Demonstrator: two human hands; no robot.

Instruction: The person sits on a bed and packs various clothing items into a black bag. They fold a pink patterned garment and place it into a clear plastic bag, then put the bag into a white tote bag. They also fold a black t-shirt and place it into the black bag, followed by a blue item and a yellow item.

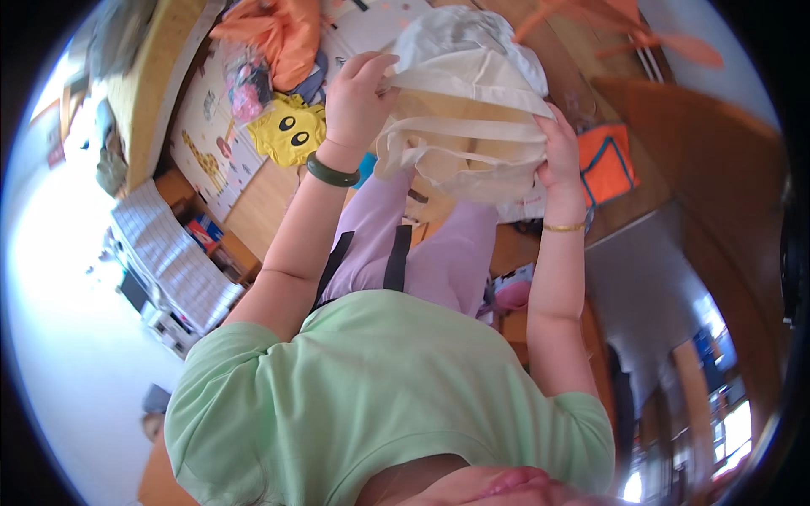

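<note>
A cream cloth bag with long straps (487,174) hangs between my hands above my lap. My left hand (361,101), with a dark green bangle on the wrist, pinches one strap near its end. At the bag's other side my right hand (560,148) grips the straps and the edge of the cloth; a gold bracelet is on that wrist. Behind the bag lies a bundle of whitish fabric (455,31). A yellow cloth item with cartoon eyes (288,129) rests on the floor beside my left hand.
Orange fabric (288,38) and a clear plastic bag with pink contents (247,95) lie on a patterned play mat (209,152). An orange pouch with blue trim (606,163) is on the wooden floor at right. A striped cloth covers a low shelf (171,253) at left.
</note>
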